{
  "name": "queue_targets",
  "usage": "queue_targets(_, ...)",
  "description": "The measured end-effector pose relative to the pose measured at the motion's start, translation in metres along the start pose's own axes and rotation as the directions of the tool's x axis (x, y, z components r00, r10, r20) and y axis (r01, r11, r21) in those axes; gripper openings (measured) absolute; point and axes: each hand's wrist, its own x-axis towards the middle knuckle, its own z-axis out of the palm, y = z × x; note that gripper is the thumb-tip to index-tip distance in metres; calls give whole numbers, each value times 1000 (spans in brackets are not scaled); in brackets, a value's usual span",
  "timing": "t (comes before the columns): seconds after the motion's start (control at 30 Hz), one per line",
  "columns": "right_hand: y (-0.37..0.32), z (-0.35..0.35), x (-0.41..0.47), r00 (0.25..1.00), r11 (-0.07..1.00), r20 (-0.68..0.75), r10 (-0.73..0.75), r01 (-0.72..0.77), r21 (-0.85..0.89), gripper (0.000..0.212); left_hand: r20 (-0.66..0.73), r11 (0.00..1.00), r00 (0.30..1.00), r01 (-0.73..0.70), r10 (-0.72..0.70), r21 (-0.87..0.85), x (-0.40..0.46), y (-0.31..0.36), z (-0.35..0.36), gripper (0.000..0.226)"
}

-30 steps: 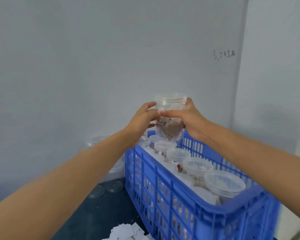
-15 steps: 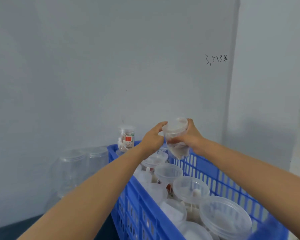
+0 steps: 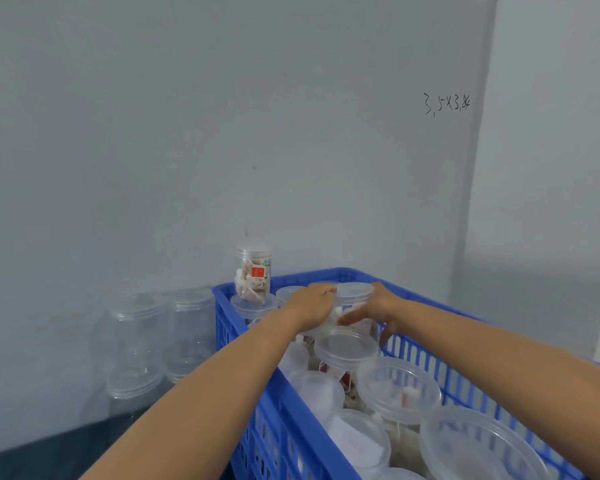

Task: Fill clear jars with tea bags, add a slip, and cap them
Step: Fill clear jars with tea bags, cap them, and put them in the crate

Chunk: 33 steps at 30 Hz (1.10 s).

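A capped clear jar (image 3: 354,295) with tea bags stands among other jars inside the blue crate (image 3: 293,415). My left hand (image 3: 312,304) grips its left side with fingers curled over the lid edge. My right hand (image 3: 378,311) holds its right side, fingers wrapped round the front of the body. Several more capped jars (image 3: 399,384) fill the crate in rows. One filled jar with a red label (image 3: 253,271) stands on top of another at the crate's far left corner.
Empty clear jars (image 3: 136,344) stand stacked against the grey wall to the left of the crate. A dark table surface (image 3: 49,455) shows at the lower left. The wall corner runs down at the right, with handwriting on it.
Both hands have lowered the capped jar from above the crate down into it among the other jars. The view has shifted right and nearer to the crate.
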Motion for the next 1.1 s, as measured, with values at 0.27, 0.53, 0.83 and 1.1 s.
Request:
queue_targets(0.27, 21, 16, 10, 998, 1000, 55, 28, -29, 6, 58, 83, 965, 996, -14, -8, 261, 2, -2, 2, 41)
queue_targets(0.53, 21, 14, 11, 976, 999, 215, 39, -37, -13, 31, 60, 954, 998, -4, -15, 300, 1, -6, 5, 34)
queue_targets(0.83, 8, 2, 4, 986, 996, 153, 70, -60, -67, 37, 84, 947, 996, -32, 6, 320, -5, -6, 4, 39)
queue_targets(1.1, -17, 0, -27, 998, 961, 50, 39, -23, -277, 51, -47, 991, 998, -30, 37, 131, -28, 3, -5, 42)
